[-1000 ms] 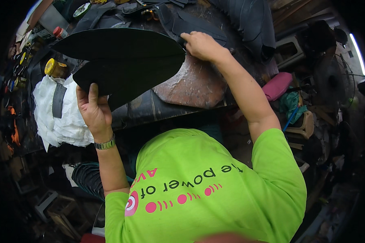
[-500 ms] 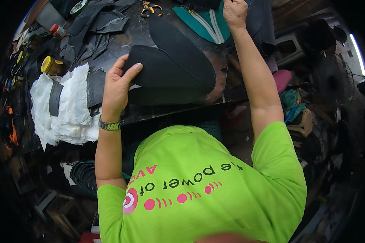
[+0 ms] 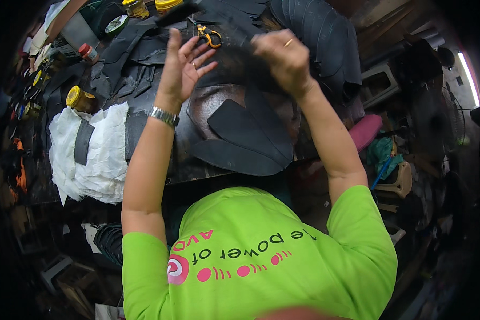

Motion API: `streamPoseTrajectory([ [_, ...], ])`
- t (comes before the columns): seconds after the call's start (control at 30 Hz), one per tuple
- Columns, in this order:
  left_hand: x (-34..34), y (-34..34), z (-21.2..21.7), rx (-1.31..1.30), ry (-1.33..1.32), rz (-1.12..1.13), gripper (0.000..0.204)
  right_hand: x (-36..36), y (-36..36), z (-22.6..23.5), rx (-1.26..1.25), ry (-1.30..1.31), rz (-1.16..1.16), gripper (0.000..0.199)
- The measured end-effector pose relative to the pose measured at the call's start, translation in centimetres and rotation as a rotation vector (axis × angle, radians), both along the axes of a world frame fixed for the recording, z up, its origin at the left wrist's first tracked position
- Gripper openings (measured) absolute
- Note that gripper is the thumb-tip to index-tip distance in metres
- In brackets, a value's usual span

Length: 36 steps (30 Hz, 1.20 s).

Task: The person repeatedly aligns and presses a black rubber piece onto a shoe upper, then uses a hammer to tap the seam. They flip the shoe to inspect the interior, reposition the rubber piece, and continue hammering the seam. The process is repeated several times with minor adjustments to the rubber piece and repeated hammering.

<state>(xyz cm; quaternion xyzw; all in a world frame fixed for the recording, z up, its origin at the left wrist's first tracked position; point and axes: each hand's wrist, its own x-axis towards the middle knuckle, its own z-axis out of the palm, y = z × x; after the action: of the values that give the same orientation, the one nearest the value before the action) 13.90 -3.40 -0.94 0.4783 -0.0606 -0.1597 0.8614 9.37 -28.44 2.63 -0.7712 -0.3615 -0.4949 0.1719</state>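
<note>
My left hand [image 3: 184, 69] is raised over the table with its fingers spread and nothing in its palm. Just beyond it, a blurred dark piece [image 3: 177, 15] shows above the table. To the right my right hand [image 3: 287, 58] is curled closed and smeared by motion. A dark blur lies at its fingers, and what they hold, if anything, cannot be made out. Below both hands, black flat panels [image 3: 245, 154] with rounded ends lie overlapping at the table's near edge. Orange-handled scissors [image 3: 209, 37] rest beyond, between the hands.
A fanned stack of black panels [image 3: 325, 45] covers the far right. White cloth [image 3: 104, 170] with a dark strip [image 3: 84, 141] lies left, beside a yellow-lidded jar [image 3: 80, 99]. Black scraps [image 3: 125, 58] and a red-capped jar [image 3: 88, 52] are behind. A pink object [image 3: 366, 132] sits right.
My left hand has let go of the black panel and moved up and right. My right hand has come nearer and left. The teal piece with white strips is no longer visible.
</note>
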Motion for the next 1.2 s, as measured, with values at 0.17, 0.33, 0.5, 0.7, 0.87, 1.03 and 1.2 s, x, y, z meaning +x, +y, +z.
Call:
streamPoseTrajectory([
  [0.17,3.4,0.7,-1.6,0.079,0.117,0.1,0.056,-3.1,2.6,-3.0,-0.094,0.243,0.138,0.018],
  [0.33,2.5,0.8,-2.4,0.198,-0.072,0.228,0.057,-1.9,0.7,-2.0,0.273,0.394,0.026,0.016],
  [0.5,2.7,0.1,-2.3,0.59,0.0,-0.094,0.091,-3.2,2.1,-1.7,-0.126,0.255,0.102,0.019],
  [0.7,3.4,0.3,-3.9,0.837,-0.321,0.069,0.037,-3.5,0.4,-2.3,0.249,0.212,-0.02,0.013],
  [0.87,-0.4,2.1,-3.4,0.353,-0.526,0.277,0.027,-1.7,-4.5,1.8,0.592,-0.084,-0.124,0.013],
  [1.03,-2.4,4.9,-0.7,0.343,-0.66,0.448,0.03,-2.1,-1.1,-0.1,-0.06,0.189,-0.258,0.026],
  [1.2,-4.9,7.4,-0.1,0.036,-0.403,0.417,0.036,-5.5,3.9,-4.1,0.252,0.867,0.015,0.044],
])
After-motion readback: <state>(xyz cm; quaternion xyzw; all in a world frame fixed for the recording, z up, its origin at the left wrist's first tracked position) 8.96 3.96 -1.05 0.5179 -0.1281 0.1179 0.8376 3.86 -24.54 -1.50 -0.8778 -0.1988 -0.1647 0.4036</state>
